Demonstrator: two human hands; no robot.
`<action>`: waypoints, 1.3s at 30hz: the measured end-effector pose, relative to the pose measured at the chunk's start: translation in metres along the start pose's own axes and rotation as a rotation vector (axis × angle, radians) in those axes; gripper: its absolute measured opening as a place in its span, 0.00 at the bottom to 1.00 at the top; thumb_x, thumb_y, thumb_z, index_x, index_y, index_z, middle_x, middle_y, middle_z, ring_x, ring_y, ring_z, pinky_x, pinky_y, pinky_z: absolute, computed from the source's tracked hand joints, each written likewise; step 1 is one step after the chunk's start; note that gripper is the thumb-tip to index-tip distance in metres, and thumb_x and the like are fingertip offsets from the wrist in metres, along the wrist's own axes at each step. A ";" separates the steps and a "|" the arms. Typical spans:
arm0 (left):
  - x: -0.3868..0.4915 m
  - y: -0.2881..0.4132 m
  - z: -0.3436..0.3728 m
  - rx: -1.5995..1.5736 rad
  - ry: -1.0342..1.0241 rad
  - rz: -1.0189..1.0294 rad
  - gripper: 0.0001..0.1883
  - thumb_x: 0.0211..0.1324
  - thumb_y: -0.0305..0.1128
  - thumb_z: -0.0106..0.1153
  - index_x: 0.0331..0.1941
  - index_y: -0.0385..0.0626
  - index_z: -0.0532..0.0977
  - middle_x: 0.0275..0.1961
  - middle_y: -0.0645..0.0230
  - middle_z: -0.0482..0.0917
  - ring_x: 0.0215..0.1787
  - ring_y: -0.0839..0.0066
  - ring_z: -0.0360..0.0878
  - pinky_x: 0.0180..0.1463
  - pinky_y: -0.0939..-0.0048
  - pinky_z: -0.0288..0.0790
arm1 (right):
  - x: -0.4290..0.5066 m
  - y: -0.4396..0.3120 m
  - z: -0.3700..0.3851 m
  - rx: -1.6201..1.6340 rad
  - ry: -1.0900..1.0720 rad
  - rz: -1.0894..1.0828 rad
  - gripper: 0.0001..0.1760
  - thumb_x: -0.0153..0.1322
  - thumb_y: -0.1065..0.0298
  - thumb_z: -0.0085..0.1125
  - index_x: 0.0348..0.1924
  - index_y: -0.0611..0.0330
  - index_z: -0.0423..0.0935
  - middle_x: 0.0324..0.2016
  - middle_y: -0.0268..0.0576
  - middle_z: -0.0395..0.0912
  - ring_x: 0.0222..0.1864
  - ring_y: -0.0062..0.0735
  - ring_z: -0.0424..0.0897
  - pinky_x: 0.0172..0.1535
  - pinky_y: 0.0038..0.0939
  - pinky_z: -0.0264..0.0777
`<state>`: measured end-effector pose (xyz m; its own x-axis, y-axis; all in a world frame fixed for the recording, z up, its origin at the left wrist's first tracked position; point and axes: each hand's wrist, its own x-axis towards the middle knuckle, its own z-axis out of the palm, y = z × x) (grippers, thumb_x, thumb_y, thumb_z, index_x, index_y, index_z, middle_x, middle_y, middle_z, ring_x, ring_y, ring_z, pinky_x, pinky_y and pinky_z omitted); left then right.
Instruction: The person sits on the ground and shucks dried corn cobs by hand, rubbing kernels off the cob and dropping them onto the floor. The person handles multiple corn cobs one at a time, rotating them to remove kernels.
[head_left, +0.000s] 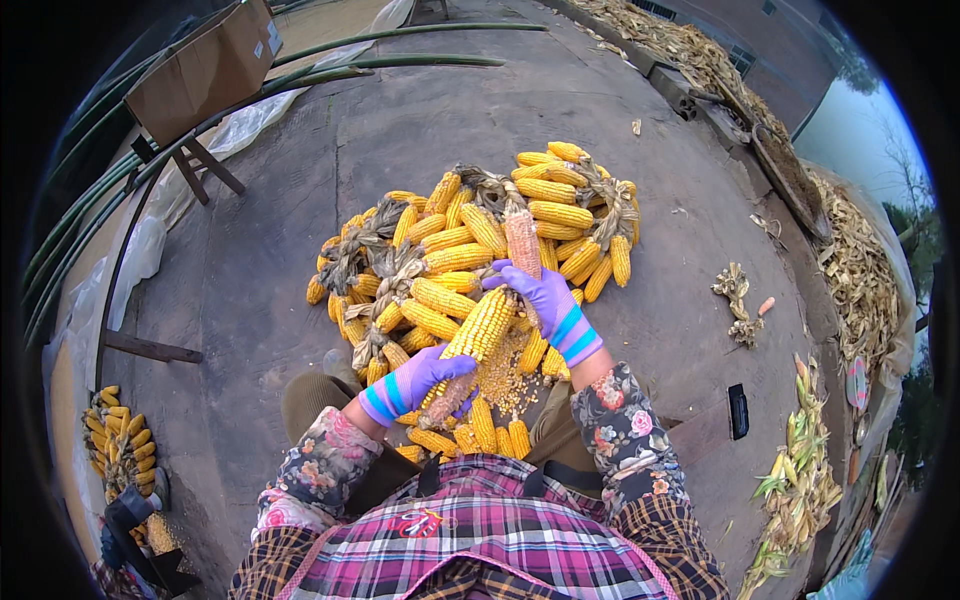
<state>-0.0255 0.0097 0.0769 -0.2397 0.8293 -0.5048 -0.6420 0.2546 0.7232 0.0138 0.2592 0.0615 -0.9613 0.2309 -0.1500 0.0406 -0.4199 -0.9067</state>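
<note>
My left hand (429, 379), in a purple glove with blue stripes, is closed around the lower part of a yellow corn ear (484, 324); bare pinkish cob shows at its lower end. A bare corn cob (523, 238) with few kernels points away from me in my gloved right hand (541, 298), just right of the ear's tip. Beneath and beyond both hands lie braided corn ears (450, 257), tied by dry husks. Loose kernels (499, 375) are heaped between my knees. Nearest my lap, several more ears (484, 424) lie together.
At the lower left, a person's leg (129, 517) is beside another corn bundle (124, 442). A cardboard box (202, 75) rests on bamboo poles at the upper left. On the right are a black object (738, 411), a husk braid (739, 300) and a pile of husks (795, 495).
</note>
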 end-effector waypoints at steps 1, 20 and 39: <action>0.005 0.004 -0.010 -0.033 0.043 -0.048 0.24 0.65 0.42 0.64 0.56 0.39 0.71 0.36 0.61 0.81 0.30 0.69 0.84 0.34 0.66 0.81 | -0.002 -0.008 0.004 0.090 -0.069 0.061 0.21 0.72 0.61 0.69 0.53 0.65 0.80 0.42 0.38 0.83 0.46 0.26 0.83 0.51 0.29 0.76; 0.046 -0.012 -0.015 0.131 0.039 0.016 0.26 0.65 0.39 0.64 0.61 0.41 0.66 0.39 0.62 0.82 0.34 0.70 0.85 0.36 0.65 0.82 | 0.031 0.042 0.014 -0.486 0.344 -0.163 0.17 0.71 0.62 0.68 0.46 0.66 0.80 0.37 0.38 0.85 0.38 0.25 0.84 0.42 0.31 0.79; -0.022 -0.061 0.027 -0.290 -0.017 0.119 0.25 0.66 0.48 0.60 0.54 0.39 0.72 0.39 0.56 0.82 0.33 0.62 0.85 0.36 0.57 0.81 | -0.012 0.029 0.021 -0.051 -0.025 0.022 0.19 0.74 0.63 0.65 0.54 0.65 0.79 0.43 0.44 0.85 0.46 0.30 0.84 0.53 0.33 0.77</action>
<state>0.0388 -0.0111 0.0565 -0.3150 0.8536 -0.4149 -0.7920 0.0045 0.6105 0.0213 0.2263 0.0455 -0.9666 0.1995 -0.1610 0.0752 -0.3795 -0.9221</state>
